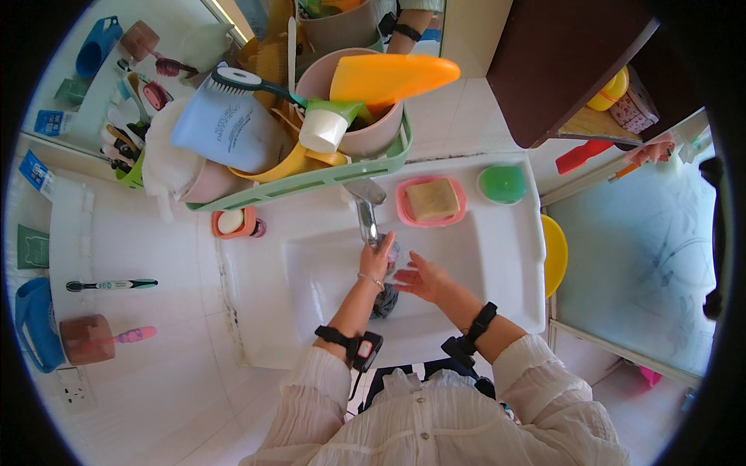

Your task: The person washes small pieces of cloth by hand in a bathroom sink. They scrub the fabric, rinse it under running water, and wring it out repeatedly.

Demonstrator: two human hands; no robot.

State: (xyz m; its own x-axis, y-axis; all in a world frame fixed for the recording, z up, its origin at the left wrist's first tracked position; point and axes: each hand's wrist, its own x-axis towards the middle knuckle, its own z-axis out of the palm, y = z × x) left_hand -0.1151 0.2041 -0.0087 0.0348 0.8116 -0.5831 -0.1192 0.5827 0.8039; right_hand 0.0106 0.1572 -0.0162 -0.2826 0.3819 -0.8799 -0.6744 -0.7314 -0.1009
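Observation:
My left hand [377, 256], with a bracelet at the wrist, is just below the spout of the chrome faucet [367, 215]. Its fingers are partly hidden, so whether it grips anything is unclear. Fingers apart and holding nothing, my right hand [425, 278] hovers over the white sink basin [449, 326] to the right of it. A wet-looking dark grey cloth [384, 303] lies in the basin beneath my hands. More grey material shows beside my left fingers; whether it is the same piece cannot be told.
Behind the faucet, a green tray [303, 185] carries cups, a blue tube [230, 125] and an orange comb [390, 76]. A soap bar [432, 199] in a pink dish and a green soap dish [502, 184] sit right. A dark cabinet [548, 64] overhangs the right side.

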